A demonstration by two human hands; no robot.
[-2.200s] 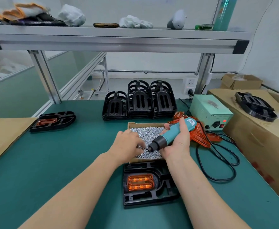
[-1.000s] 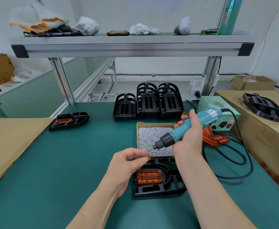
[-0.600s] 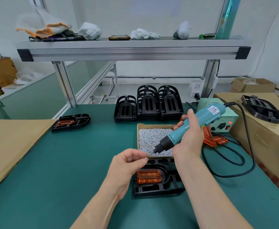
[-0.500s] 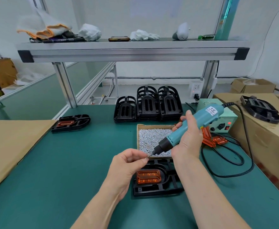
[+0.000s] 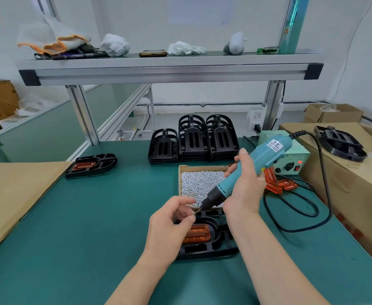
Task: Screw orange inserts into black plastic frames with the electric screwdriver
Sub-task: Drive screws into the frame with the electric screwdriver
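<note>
the right hand [image 5: 244, 190] grips the electric screwdriver [image 5: 253, 168], tilted down-left above the black frame [image 5: 207, 252] and its orange insert [image 5: 197, 234] on the worktop [image 5: 92, 216]. the left hand [image 5: 171, 225] curls thumb and forefinger by a screw [image 5: 195, 214] at the bit tip; pinching or not, i cannot tell.

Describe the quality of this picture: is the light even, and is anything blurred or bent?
Head view: soft, even light, faint shadows on the green mat; the shelf post leans from wide-angle distortion; the screw at the screwdriver tip looks soft; the shelf cloth is smeared.
</note>
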